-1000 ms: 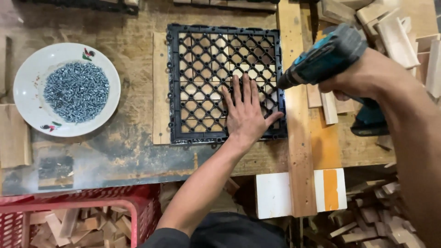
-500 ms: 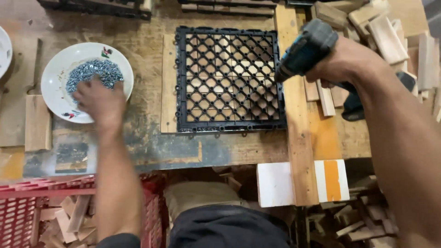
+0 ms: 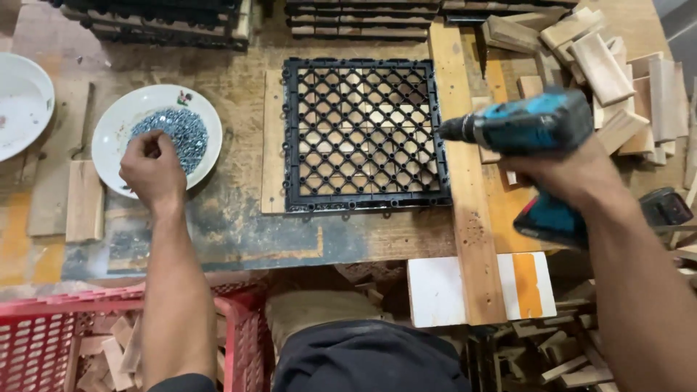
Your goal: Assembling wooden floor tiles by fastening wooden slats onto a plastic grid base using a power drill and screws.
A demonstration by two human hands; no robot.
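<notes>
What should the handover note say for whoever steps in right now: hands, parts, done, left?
Left hand: closed, fingertips pinched over the screws in the white plate.
Right hand: gripping the blue cordless drill, held above the bench, bit pointing at the black plastic grid.
Grid lies flat on wood slats against the wooden rail.
Done: grid positioned.
Left: whether any screws are already in the grid cannot be told.

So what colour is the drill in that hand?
The drill in the right hand is teal blue with black parts, seen best in the head view.
</notes>
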